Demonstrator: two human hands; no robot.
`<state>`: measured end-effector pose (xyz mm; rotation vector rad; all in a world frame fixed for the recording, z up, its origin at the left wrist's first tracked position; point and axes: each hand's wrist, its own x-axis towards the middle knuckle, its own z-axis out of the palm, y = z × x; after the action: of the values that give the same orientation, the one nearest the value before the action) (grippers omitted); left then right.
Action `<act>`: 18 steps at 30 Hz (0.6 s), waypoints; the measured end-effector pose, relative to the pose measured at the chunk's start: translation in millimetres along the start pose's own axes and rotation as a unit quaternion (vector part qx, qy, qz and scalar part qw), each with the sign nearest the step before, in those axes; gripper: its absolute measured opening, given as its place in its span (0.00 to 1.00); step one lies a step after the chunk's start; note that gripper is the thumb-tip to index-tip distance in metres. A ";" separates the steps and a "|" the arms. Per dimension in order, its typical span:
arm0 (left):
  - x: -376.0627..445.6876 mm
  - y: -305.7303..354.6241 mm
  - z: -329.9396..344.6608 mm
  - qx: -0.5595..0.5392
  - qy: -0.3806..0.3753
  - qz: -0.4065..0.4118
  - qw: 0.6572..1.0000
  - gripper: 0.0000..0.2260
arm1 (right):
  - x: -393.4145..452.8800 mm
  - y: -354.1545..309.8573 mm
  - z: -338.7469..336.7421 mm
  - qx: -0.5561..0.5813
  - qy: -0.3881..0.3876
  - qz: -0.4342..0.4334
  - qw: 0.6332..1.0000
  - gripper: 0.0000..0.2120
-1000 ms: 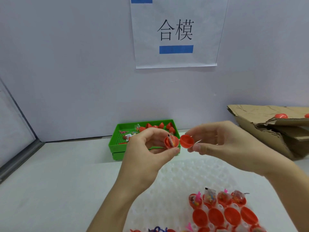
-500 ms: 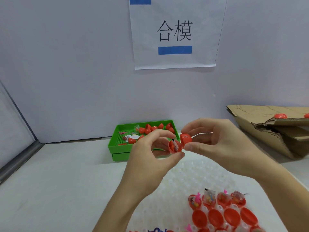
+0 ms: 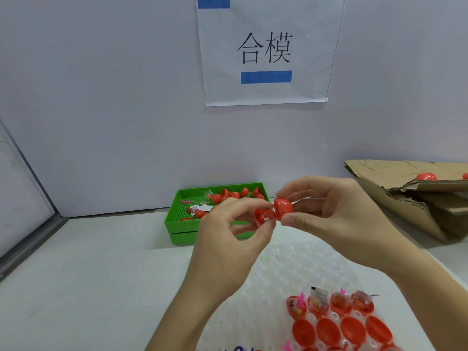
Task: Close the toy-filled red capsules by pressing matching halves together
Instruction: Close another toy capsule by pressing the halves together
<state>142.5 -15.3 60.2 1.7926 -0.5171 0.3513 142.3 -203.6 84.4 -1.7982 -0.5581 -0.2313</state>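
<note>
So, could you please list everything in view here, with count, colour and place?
filled capsule half: one, red, pinched in the left hand
cap half: one, red, pinched in the right hand, meeting the filled half but not fully shut
toy-filled halves: four in a row, red, near right on the clear tray
empty halves: at least four, red, in the row nearer the camera
clear tray: one, translucent white, dimpled, on the table
green tray: one, stacked on another, at the wall, holding red halves and small toys
cardboard box: one, brown, far right, with a red half on it
paper sign: one, white with blue bars, on the wall
table: one, white
left hand: one, grip on the filled half
right hand: one, grip on the cap
</note>
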 end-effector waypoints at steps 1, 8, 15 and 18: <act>-0.2 0.1 0.6 0.003 0.005 0.006 1.000 0.09 | 0.1 0.0 0.3 0.002 0.003 -0.004 1.000 0.13; -1.9 2.1 5.5 0.059 0.046 0.049 0.996 0.12 | -0.5 -0.9 4.5 -0.022 0.008 -0.025 0.999 0.13; -3.6 3.8 6.6 0.129 0.050 0.080 0.987 0.14 | 0.1 0.9 6.7 -0.031 0.019 -0.037 0.999 0.13; -3.8 5.7 5.3 0.129 0.026 0.079 0.988 0.16 | 0.7 1.1 6.6 -0.017 0.028 -0.047 0.998 0.12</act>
<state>136.3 -21.0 61.6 1.9898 -0.5991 0.5961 142.6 -197.5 81.7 -1.7939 -0.6033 -0.3567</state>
